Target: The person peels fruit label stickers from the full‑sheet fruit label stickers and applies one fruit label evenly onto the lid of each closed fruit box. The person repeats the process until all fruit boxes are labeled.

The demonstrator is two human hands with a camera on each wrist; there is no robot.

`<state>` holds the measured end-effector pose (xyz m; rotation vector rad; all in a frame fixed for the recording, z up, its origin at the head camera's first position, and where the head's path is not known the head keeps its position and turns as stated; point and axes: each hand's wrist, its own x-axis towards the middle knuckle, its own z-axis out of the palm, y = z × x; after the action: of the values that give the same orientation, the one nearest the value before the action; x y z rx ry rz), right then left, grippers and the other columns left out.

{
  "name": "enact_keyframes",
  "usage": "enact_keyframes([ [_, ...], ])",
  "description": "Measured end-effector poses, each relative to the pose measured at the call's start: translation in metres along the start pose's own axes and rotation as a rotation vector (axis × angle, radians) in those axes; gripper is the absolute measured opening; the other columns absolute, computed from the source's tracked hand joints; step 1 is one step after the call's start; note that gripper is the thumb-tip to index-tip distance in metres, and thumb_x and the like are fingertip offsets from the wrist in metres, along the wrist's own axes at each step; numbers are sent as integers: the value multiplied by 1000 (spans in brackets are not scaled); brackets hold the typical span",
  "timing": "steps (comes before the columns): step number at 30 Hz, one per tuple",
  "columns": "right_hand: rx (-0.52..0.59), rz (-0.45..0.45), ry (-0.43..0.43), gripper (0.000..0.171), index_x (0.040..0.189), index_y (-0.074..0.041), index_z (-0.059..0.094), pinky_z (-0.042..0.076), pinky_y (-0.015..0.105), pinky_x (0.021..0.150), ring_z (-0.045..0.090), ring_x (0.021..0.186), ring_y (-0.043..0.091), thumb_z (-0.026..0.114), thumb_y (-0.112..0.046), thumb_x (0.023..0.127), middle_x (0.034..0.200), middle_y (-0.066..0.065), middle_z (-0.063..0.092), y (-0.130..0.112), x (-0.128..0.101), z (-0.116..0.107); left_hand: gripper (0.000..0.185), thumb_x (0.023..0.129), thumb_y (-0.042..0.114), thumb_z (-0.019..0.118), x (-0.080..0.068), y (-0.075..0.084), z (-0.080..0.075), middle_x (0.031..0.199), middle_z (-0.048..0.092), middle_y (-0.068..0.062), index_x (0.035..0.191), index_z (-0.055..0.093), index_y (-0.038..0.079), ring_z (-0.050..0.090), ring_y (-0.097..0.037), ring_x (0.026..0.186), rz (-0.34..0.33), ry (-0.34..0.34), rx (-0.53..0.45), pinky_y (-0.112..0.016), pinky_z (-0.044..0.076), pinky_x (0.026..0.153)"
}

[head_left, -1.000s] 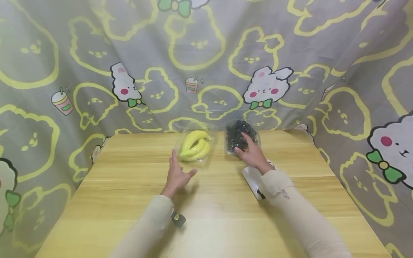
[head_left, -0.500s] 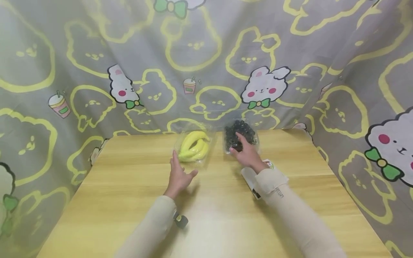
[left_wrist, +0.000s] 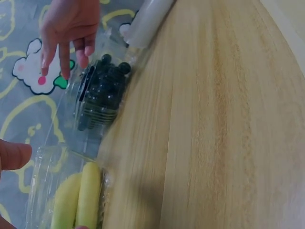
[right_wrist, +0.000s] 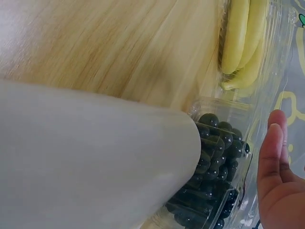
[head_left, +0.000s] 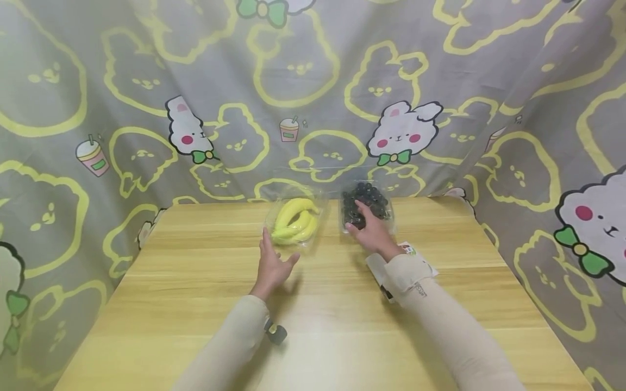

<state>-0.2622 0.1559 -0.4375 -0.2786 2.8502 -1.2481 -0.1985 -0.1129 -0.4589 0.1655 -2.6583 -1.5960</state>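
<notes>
Seemingly reaching: right hand (head_left: 374, 232), fingers extended, at clear plastic box (right_wrist: 221, 106) of round black grapes (right_wrist: 218, 155) | left hand (head_left: 272, 270), fingers spread, by curved yellow bananas (head_left: 295, 213) | gripping needs curled fingers

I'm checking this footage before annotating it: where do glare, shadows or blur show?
Head view: pale glare on the table near the bottom edge, a soft shadow beside the left hand; left wrist view: a blurry-edged shadow right of the bananas; right wrist view: bright glints on the dark fruit, large white foreground object looking soft.
</notes>
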Motion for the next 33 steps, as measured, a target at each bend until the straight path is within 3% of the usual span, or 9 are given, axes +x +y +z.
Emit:
enact_keyframes([
  [4,33,2,-6,74,155,-16,16,43,57,97,67,80,31,57,-36,96,153,18,32,-1,3,3,109,85,23,74,1,1,5,159,4,-22,155,-9,13,51,-49,117,-13,19,-33,-54,44,98],
  [7,52,10,-10,73,155,-17,16,44,55,96,66,75,27,57,-34,97,153,17,32,-3,6,7,110,86,25,73,2,2,8,160,0,-20,154,-13,15,48,-50,120,-39,19,-71,-55,41,101],
  [13,39,-14,-3,73,155,-15,18,41,55,100,65,89,33,57,-33,96,152,18,34,-8,11,13,115,87,29,72,4,5,12,159,-8,-19,151,-22,19,44,-51,123,-96,20,-147,-55,36,105],
  [18,26,-17,1,73,155,-15,18,39,54,102,63,98,36,56,-36,96,153,15,33,-11,17,17,116,86,30,73,7,7,16,158,1,-24,151,-23,20,48,-48,121,-152,38,-181,-53,28,110],
  [21,42,-12,4,72,154,-16,19,38,53,104,59,109,37,56,-35,96,152,13,35,-13,21,20,117,85,30,73,9,8,19,158,3,-25,151,-23,21,42,-48,127,-187,51,-208,-53,21,113],
  [24,67,-9,11,71,154,-16,20,34,53,107,52,120,39,57,-34,96,151,13,37,-17,23,22,117,85,26,74,11,10,22,159,-1,-23,152,-22,22,38,-48,129,-213,73,-280,-53,34,107],
  [27,83,-3,11,71,154,-15,21,31,53,109,43,130,38,57,-33,96,151,12,37,-20,25,24,117,85,17,74,13,11,27,159,-6,-22,151,-23,21,43,-48,125,-213,91,-397,-48,51,91],
  [29,90,3,5,71,155,-16,20,30,52,110,43,130,36,57,-33,96,152,11,36,-21,26,25,118,85,10,73,15,12,29,158,-8,-23,151,-24,22,48,-48,121,-211,96,-487,-45,56,82],
  [33,118,29,-17,72,155,-24,16,30,53,110,62,108,28,57,-33,96,155,8,32,-23,26,29,118,86,2,70,18,14,32,158,-9,-25,149,-28,26,54,-45,116,-235,88,-624,-45,55,83],
])
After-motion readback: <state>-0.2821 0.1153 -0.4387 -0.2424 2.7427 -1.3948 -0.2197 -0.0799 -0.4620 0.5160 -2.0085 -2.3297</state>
